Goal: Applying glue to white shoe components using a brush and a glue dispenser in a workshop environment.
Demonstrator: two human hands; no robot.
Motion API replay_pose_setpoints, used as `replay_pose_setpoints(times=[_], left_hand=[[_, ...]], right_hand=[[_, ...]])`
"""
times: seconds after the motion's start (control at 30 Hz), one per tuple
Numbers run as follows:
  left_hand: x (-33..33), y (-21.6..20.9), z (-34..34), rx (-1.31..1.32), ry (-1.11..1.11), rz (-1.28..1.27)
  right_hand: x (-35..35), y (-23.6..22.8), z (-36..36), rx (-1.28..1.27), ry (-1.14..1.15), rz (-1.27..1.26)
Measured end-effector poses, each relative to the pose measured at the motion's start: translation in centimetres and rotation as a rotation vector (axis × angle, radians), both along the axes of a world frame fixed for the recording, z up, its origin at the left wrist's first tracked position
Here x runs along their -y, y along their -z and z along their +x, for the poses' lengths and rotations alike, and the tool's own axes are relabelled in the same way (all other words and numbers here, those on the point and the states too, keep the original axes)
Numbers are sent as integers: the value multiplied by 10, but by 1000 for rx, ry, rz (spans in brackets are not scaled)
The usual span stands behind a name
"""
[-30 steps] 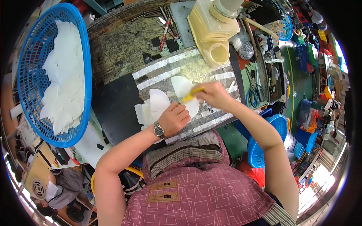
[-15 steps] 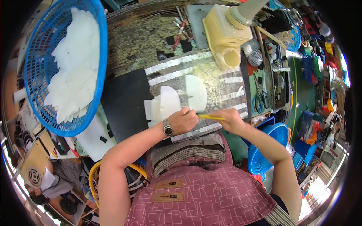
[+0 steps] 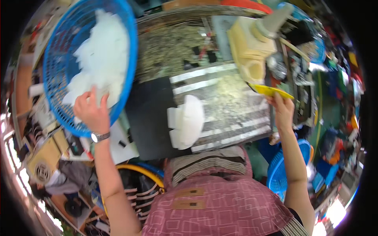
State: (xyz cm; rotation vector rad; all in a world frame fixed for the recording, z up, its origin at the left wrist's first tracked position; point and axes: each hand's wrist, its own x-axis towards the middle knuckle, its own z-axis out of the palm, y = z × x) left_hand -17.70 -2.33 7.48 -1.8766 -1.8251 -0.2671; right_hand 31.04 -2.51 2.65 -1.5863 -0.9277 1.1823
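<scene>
My left hand (image 3: 93, 113), a watch on its wrist, is over the lower part of a large blue basket (image 3: 133, 59). Its thumb and forefinger are apart, at the edge of a heap of thin white sheet pieces (image 3: 104, 55); contact is unclear. In my right hand (image 3: 283, 108) is a yellow-handled brush (image 3: 271, 91), its dark tip at the spout of a cream plastic container (image 3: 252, 43). Between my hands, overlapping white rounded pieces (image 3: 191, 122) lie on a striped work board (image 3: 228, 114), over the edge of a black sheet (image 3: 149, 118).
Pens and small black scraps lie behind the board. At the right is a tray (image 3: 295, 74) of odds and ends. A smaller blue basket (image 3: 289, 165) stands low at the right, and a yellow-rimmed basket (image 3: 138, 169) at the lower left. Another person sits at the far lower left.
My left hand has gone from the board up to the basket. My right hand has carried the brush up and right to the container. The separate rounded piece now lies with the others.
</scene>
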Motion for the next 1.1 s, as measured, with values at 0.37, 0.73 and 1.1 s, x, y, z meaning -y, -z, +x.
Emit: replay_pose_setpoints(times=[0.37, 0.73, 1.1], left_hand=[[-30, 100, 151, 893, 206, -1012], [-46, 125, 145, 1022, 161, -1260], [-47, 116, 138, 874, 333, -1197]], right_hand=[[-64, 13, 15, 396, -107, 71], [19, 48, -125, 168, -915, 238], [32, 61, -111, 424, -802, 394]])
